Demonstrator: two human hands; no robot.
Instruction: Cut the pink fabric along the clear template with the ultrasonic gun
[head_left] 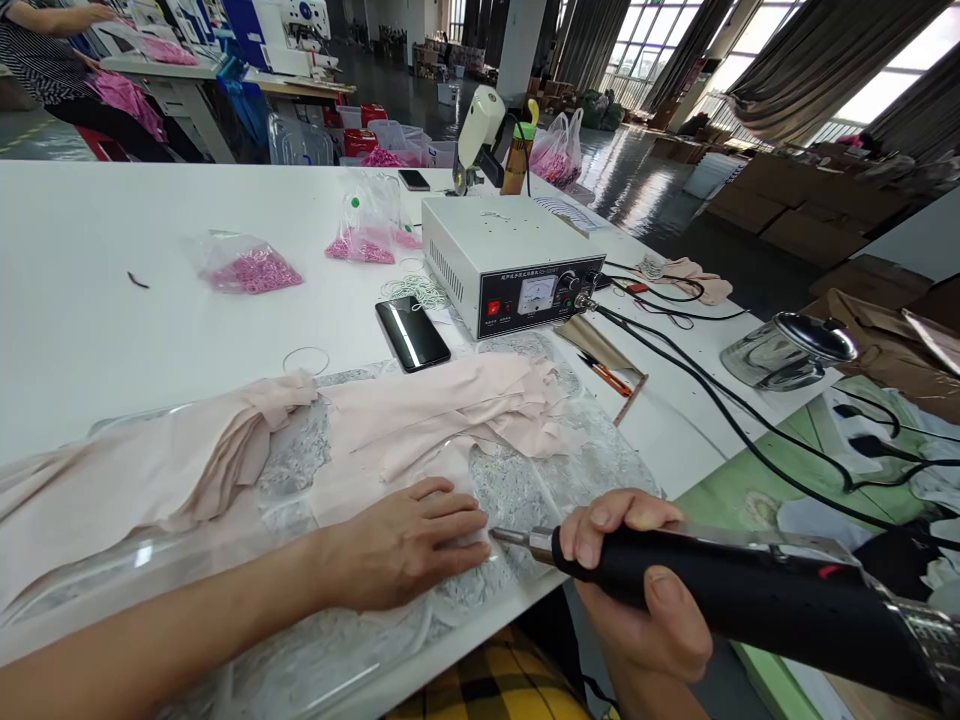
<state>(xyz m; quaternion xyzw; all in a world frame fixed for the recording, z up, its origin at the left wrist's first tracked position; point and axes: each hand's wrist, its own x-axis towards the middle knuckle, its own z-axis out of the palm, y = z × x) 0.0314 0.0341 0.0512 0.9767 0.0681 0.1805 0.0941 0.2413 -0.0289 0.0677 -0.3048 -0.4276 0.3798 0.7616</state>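
My left hand [412,545] lies flat, fingers stretched out, on a pale pink fabric piece [345,490] over a clear plastic sheet [315,665]. In my right hand [637,575] is a thick black ultrasonic handpiece [757,590], held nearly level. Its slim metal tip [510,536] points left and ends beside my left fingertips, at the fabric's edge; whether it touches cannot be made out. Behind my left hand lies a pile of pink fabric pieces [465,400]. Another stack of pink fabric [165,470] spreads to the left, by my forearm.
A control box [540,290] with a dial stands behind the fabric, black cables [720,400] running right. Near it lie a smartphone [412,333], an orange cutter [606,375] and bags of pink bits [255,270]. A lidded metal cup [787,350] stands right. A co-worker [52,60] sits far left.
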